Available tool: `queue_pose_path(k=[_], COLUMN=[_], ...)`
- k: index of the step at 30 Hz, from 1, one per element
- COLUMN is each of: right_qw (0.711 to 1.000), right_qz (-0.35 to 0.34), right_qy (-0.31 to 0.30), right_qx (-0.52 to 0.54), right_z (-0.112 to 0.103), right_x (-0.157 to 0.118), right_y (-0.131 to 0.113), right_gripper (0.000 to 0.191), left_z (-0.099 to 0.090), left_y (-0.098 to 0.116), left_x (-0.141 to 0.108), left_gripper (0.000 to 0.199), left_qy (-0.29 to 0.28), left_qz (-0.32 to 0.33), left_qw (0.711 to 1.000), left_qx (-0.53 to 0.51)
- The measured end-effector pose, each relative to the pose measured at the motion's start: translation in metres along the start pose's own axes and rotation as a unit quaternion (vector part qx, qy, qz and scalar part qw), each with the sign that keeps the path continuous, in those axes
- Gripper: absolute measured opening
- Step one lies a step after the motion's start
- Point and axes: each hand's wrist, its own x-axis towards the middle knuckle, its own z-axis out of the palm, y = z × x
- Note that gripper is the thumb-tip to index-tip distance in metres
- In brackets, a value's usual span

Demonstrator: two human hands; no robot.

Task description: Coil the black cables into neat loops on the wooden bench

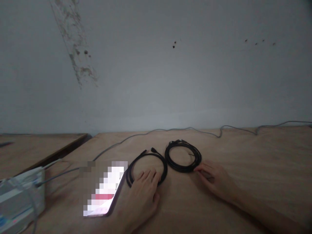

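Two coiled black cables lie side by side on the wooden table. My left hand rests over the near side of the left coiled cable, its fingers stretched forward into the loop. The plug ends of that coil show at its far side. My right hand is at the lower right edge of the right coiled cable, with thumb and fingers pinched on its rim. This coil looks thicker, and its ends lie at the far side.
A lit phone-like device, partly blurred out, lies left of my left hand. White boxes or packages sit at the far left. A thin grey cable runs along the table's back near the wall. A dark gap separates another tabletop.
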Motion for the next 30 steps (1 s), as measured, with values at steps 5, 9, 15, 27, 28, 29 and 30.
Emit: queue_pose_path(k=[5, 9, 15, 27, 28, 29, 30], right_qw=[0.989, 0.973, 0.954, 0.990, 0.992, 0.991, 0.990], right_qz=[-0.095, -0.118, -0.126, -0.042, -0.020, 0.000, 0.012], right_qy=[-0.024, -0.057, -0.089, -0.083, -0.095, -0.109, -0.125], right_qx=[-0.112, -0.188, -0.255, -0.105, -0.086, -0.071, -0.063], right_z=[0.012, 0.026, 0.041, 0.024, 0.020, 0.016, 0.013], right_x=[0.005, 0.021, 0.049, 0.062, 0.063, 0.064, 0.064], right_y=[0.001, -0.005, -0.017, -0.021, -0.021, -0.021, -0.021], right_gripper=[0.026, 0.031, 0.025, 0.019, 0.018, 0.017, 0.018], left_z=[0.009, 0.009, 0.004, 0.004, 0.004, 0.004, 0.005], left_y=[-0.001, -0.003, -0.005, -0.003, -0.002, -0.002, -0.002], left_x=[0.001, 0.001, -0.002, -0.001, -0.001, -0.001, -0.001], left_gripper=[0.041, 0.040, 0.030, 0.020, 0.019, 0.019, 0.019], left_qy=[0.008, 0.021, 0.017, 0.057, 0.060, 0.062, 0.062], left_qz=[0.007, 0.010, -0.003, -0.012, -0.013, -0.014, -0.015], left_qw=[1.000, 0.999, 0.999, 0.993, 0.993, 0.992, 0.992], left_qx=[-0.014, -0.026, -0.044, -0.102, -0.106, -0.109, -0.112])
